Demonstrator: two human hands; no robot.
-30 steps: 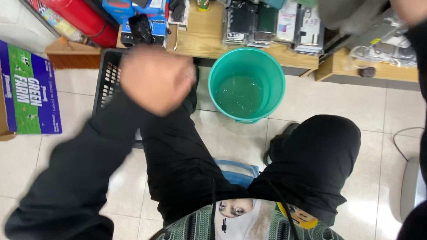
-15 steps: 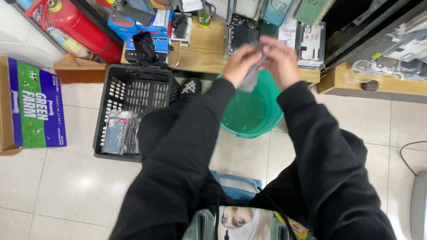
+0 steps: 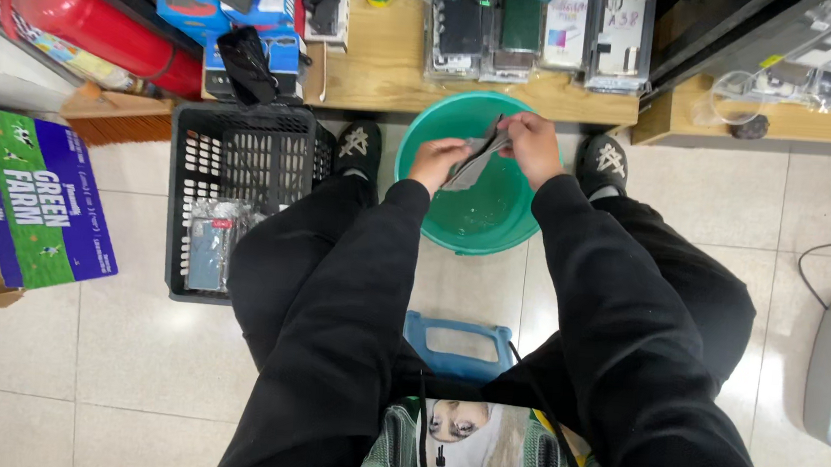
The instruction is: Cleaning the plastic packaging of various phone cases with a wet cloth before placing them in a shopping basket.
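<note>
Both hands were closed on one thin, flat grey piece (image 3: pixel 472 159), seemingly a wet cloth or a slim sleeve, though the head view could not settle which. The left hand (image 3: pixel 437 161) pinched its lower end with fingers curled, and the right hand (image 3: pixel 533 146) gripped the upper end, thumb and fingers shut around it. The piece hung directly over the teal basin (image 3: pixel 440 227), which sat on the floor just below the hands, between the person's two black shoes (image 3: pixel 356 146). Its long axis ran on a slant, from the lower end at the left hand up and across to the right hand, so the upper end pointed toward the wooden shelf (image 3: pixel 388 66) beyond the hands. To do this well, it seemed wise to keep the piece centred above the basin so any drips fell inside, to hold both ends firmly without crumpling the middle, and to work along the long axis rather than across it. Off to the outer side of the left hand stood a black plastic crate (image 3: pixel 246 153) with a few packets in it, and beyond that a cardboard box (image 3: pixel 23 206).
</note>
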